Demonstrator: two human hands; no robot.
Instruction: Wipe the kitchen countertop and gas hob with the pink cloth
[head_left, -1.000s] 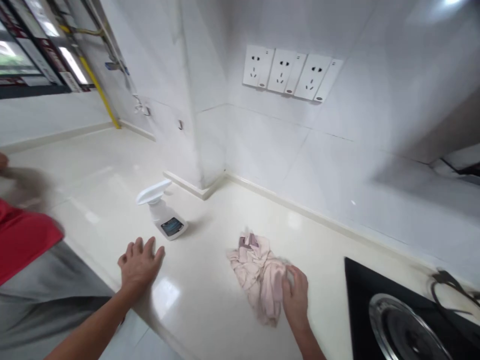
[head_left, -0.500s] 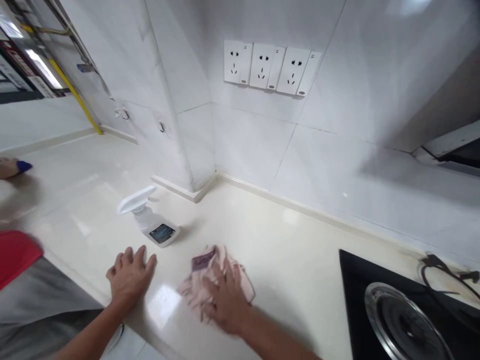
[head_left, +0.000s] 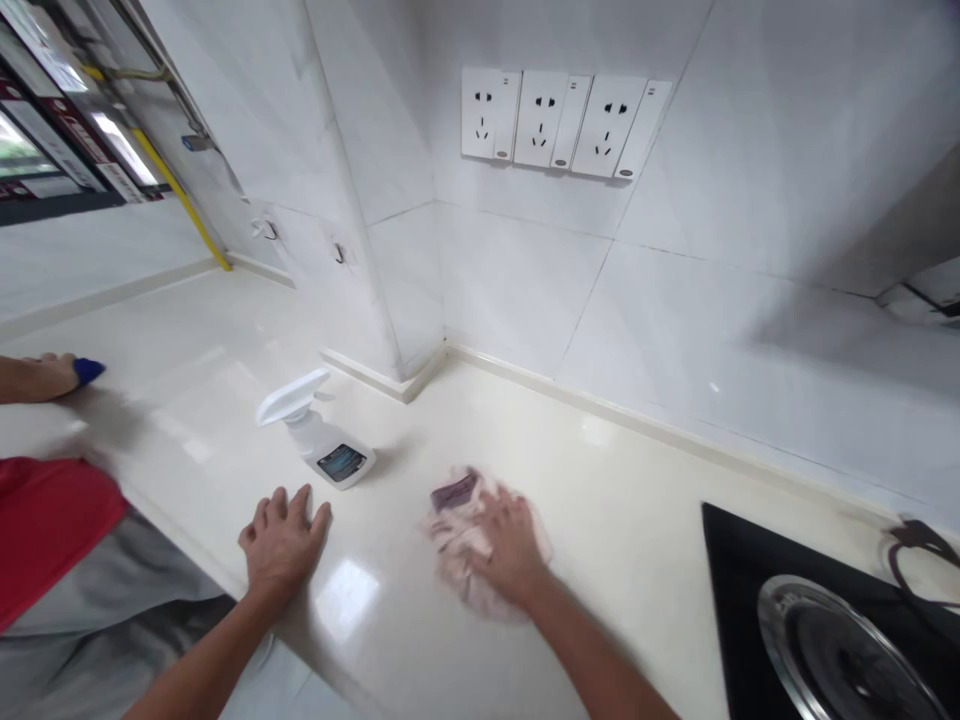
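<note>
Palm down on the cream countertop [head_left: 600,590], my right hand [head_left: 514,545] presses and grips a crumpled pale pink cleaning cloth [head_left: 457,535]. A dark purple label patch shows at the cloth's far left corner; motion blurs its edges. My left hand [head_left: 285,540] rests near the counter's front edge with fingers spread, holding nothing. Just beyond those fingers stands a white spray bottle [head_left: 315,430] with a dark label, its trigger head pointing left.
A black gas hob [head_left: 739,620] with a round metal burner is at the right. Wall sockets [head_left: 559,125] sit above the counter. At the left, another person's hand [head_left: 45,378] holds something blue. A yellow pipe [head_left: 180,200] runs down the far wall.
My right hand has slid the cloth to the right across the counter. My left hand and the spray bottle stay in place. The view has shifted slightly left.
</note>
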